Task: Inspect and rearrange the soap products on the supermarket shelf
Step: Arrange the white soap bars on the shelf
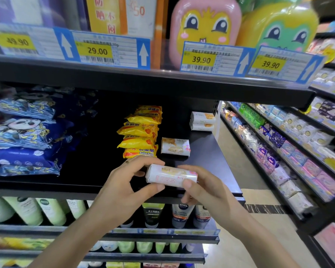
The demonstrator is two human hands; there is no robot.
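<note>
Both hands, the left hand [124, 182] and right hand [199, 187], gripped one white paper-wrapped soap bar [171, 176] above the black metal shelf [207, 151].

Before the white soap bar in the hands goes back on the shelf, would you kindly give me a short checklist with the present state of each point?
1. Grip on the white soap bar: left hand and right hand pinch its two ends. Ok.
2. Wrapper intact: print blurred. Cannot tell.
3. Free space on the black shelf right of the single white bar: bare surface. Ok.
4. Rear pair of white bars: stacked evenly. Ok.
5. Yellow sulfur soap stack: packs lie tilted and uneven. Not ok.
6. Price label for this shelf: none visible on its front edge. Cannot tell.
</note>
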